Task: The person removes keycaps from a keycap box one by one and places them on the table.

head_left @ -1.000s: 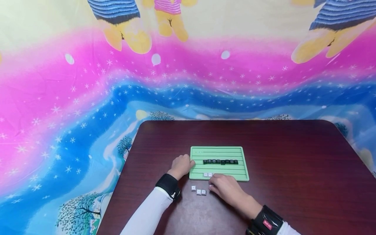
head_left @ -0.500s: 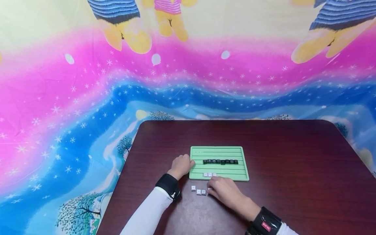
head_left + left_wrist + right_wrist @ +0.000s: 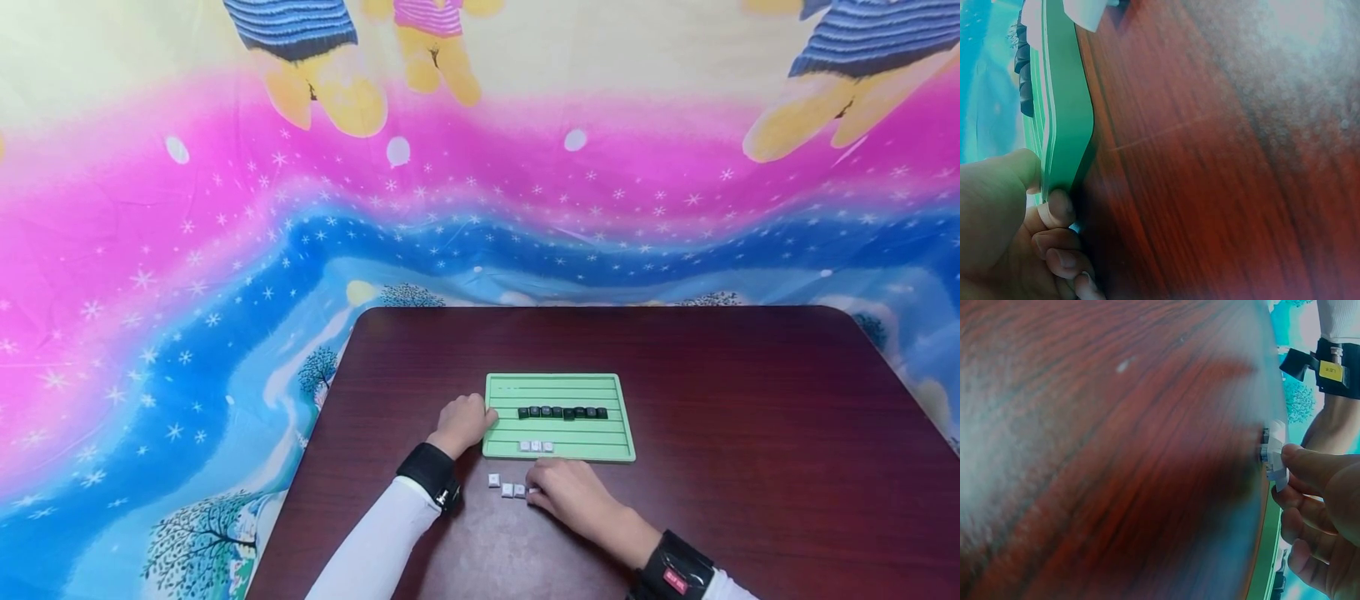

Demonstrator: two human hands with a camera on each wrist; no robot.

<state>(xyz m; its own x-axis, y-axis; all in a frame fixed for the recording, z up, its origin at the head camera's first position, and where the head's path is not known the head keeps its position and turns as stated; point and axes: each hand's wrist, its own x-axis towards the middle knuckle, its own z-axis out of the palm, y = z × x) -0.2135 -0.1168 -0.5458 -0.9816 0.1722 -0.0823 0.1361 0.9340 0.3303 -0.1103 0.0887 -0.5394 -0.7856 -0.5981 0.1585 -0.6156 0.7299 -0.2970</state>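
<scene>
A green tray (image 3: 558, 429) with ridged rows lies on the table. My left hand (image 3: 461, 423) pinches its left edge; in the left wrist view the thumb (image 3: 1027, 167) is on the rim and the fingers curl against the side. A row of black keycaps (image 3: 557, 412) sits across the tray's middle. Several rows nearer, white keycaps (image 3: 536, 447) stand side by side. My right hand (image 3: 573, 496) is in front of the tray, thumb and forefinger pinching a white keycap (image 3: 1281, 479), beside other white keycaps (image 3: 513, 491) on the table.
One more white keycap (image 3: 493, 481) lies on the dark wooden table (image 3: 750, 433), a little apart from the others. Behind the table hangs a colourful patterned cloth (image 3: 480, 217).
My right hand has drawn back from the tray towards the loose white keycaps, uncovering a third white keycap in the near row. The left hand stays on the tray's edge.
</scene>
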